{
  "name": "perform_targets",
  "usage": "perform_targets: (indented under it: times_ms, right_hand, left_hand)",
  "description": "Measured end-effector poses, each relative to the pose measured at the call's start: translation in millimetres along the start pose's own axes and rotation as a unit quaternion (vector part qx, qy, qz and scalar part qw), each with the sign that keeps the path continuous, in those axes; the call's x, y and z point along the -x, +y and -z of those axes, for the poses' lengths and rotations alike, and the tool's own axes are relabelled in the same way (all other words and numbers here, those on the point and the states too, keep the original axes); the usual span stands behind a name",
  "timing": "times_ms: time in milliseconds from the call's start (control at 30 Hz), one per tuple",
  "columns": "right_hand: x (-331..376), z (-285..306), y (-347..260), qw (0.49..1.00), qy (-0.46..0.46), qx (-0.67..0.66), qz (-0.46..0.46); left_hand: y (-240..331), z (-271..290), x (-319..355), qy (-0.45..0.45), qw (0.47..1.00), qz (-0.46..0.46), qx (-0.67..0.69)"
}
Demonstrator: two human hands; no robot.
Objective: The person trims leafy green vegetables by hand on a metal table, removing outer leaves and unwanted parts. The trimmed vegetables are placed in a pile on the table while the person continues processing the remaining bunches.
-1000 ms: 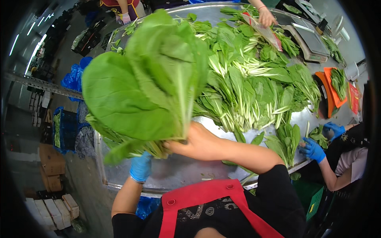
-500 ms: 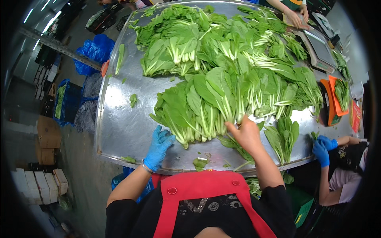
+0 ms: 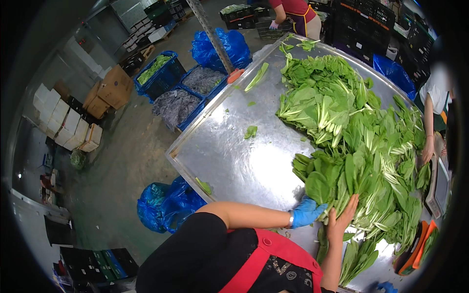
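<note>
The person's left hand (image 3: pixel 309 213), in a blue glove, is at the near side of the metal tabletop (image 3: pixel 220 132), against the stalk ends of a bunch of leafy greens (image 3: pixel 337 180). Its fingers point in toward the stalks; whether they close on them cannot be told. The right hand (image 3: pixel 341 219) is bare, its fingers stretched out and laid along the other side of the same stalks, with the thumb apart. Between the two hands the bunch lies with its stalks toward the near edge and its leaves fanned toward the far edge.

A thick pile of greens (image 3: pixel 325 105) lies beyond it, closer to the far left corner, and more greens (image 3: pixel 386 166) spread over the right part of the tabletop. A long loose leaf (image 3: pixel 257 77) lies beside the left edge, a small leaf (image 3: pixel 203 186) by the near edge not far from the near left corner, and a leaf scrap (image 3: pixel 250 132) farther in.

Toward the right edge are a scale (image 3: pixel 443 183), with a co-worker's hand (image 3: pixel 428 149) near it, and an orange tray (image 3: pixel 426 245) holding greens. Beyond the left edge, blue crates (image 3: pixel 163 80) stand on the floor (image 3: pixel 132 171); blue plastic bags (image 3: pixel 171 205) sit just off the near edge.
</note>
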State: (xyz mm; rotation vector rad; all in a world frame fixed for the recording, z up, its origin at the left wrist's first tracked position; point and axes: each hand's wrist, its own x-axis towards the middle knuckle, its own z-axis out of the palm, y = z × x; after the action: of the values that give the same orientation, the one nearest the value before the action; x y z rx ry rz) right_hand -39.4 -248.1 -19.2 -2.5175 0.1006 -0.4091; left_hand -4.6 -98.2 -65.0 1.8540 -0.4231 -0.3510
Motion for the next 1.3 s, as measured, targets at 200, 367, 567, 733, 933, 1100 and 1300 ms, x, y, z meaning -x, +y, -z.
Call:
perform_targets:
  times_ms: [200,367,567,733,933,1100,1300]
  right_hand:
    - [-10.4,11.8,3.5,1.0,-0.014,0.006,-0.022]
    - [11.8,32.9,-45.6,0.999,0.026,0.033,-0.013]
    - [19.6,13.6,-43.4,0.997,0.01,0.082,0.01]
    - [10.9,25.0,-21.7,0.995,0.075,-0.064,-0.036]
    - [4.2,33.5,-26.5,0.942,0.067,-0.261,-0.202]
    - [20.2,36.8,-41.3,0.867,0.143,-0.432,-0.203]
    - [30.4,24.0,-35.1,0.691,-0.012,-0.633,-0.348]
  left_hand:
    - [16.2,5.2,-21.7,0.121,0.989,-0.069,0.057]
    - [23.7,51.1,10.5,0.055,0.97,0.069,0.226]
    - [27.7,83.2,42.2,0.057,0.965,0.085,0.243]
    - [25.3,105.8,67.0,0.069,0.965,0.225,0.113]
    - [39.8,127.5,76.8,0.087,0.979,0.144,0.119]
    - [70.9,109.6,76.1,0.067,0.983,0.087,0.146]
    - [75.9,79.5,56.4,-0.077,0.962,0.131,0.227]
